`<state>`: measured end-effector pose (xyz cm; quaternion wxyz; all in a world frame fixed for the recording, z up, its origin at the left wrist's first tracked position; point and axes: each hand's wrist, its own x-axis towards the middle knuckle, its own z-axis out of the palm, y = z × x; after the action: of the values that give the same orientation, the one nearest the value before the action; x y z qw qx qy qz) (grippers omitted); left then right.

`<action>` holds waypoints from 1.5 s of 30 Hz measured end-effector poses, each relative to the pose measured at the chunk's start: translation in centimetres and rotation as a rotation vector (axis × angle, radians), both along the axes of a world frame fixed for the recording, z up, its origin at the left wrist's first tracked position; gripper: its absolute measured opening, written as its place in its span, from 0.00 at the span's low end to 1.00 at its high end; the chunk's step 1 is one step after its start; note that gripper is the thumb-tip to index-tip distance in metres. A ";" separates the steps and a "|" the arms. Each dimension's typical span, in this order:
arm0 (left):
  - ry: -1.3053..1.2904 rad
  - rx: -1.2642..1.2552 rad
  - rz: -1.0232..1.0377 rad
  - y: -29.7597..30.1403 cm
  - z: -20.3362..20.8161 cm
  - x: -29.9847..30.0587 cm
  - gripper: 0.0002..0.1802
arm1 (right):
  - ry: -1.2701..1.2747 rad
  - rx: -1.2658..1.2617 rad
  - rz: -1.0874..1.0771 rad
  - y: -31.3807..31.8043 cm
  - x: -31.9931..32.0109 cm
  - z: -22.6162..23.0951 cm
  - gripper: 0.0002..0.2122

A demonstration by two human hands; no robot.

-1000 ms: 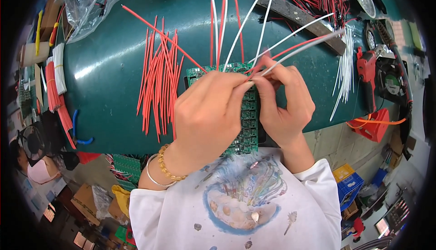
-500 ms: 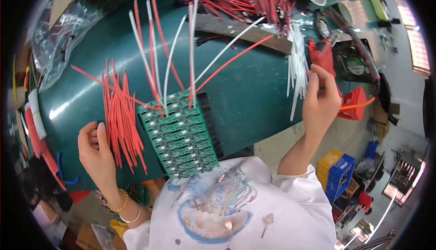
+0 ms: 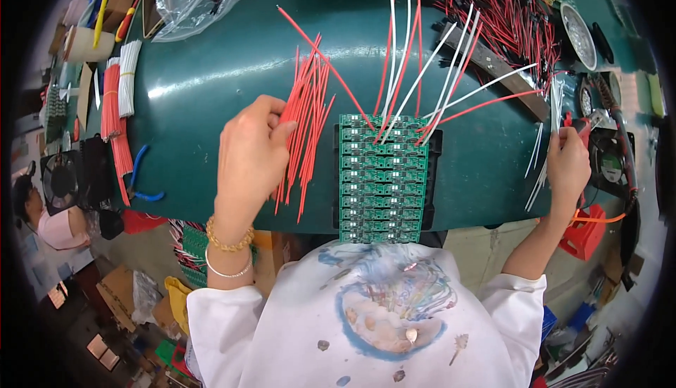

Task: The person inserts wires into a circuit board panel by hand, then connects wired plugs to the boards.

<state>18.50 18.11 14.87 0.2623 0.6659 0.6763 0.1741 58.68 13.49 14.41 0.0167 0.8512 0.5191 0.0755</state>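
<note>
My left hand reaches to the left side of a loose pile of red wires, its thumb and fingers pinched on the wires there. At the right, my right hand has its fingers closed over a bundle of white wires; how many it grips is hidden. Between the hands lies a green circuit board panel, made of several rows of small boards. Red and white wires stand up and fan out from its far rows. One long red wire slants from the pile's top to the panel.
A dark bar lies behind the panel, near a heap of red and black wires. Blue-handled pliers and bundled wires lie at the left. A fan stands right. Another person sits at the far left.
The view has swung left, shifting the table's things rightward. My left hand has come onto the red pile, and my right hand has closed over the white wires.
</note>
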 end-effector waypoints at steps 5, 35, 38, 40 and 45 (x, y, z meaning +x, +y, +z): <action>0.034 -0.087 -0.010 2.0 1.6 -2.6 0.08 | -0.050 -0.034 -0.017 0.5 0.3 1.3 0.11; -0.548 0.502 0.206 -1.2 -2.9 -4.0 0.09 | 0.862 0.814 0.025 -5.8 -2.1 3.3 0.10; -0.582 0.469 0.191 -0.8 -2.8 -4.6 0.09 | 0.848 0.788 0.115 -5.6 -4.1 1.3 0.08; -0.540 0.410 0.224 -0.7 -1.8 -4.6 0.09 | 0.885 0.766 0.098 -5.3 -4.6 0.7 0.08; -0.367 0.049 0.280 0.2 0.4 -4.8 0.12 | 0.862 0.671 -0.048 -4.4 -2.5 1.9 0.09</action>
<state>13.66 18.27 15.32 0.3379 0.5290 0.6987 0.3432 56.20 9.06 16.29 -0.4682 0.7753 0.4068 -0.1193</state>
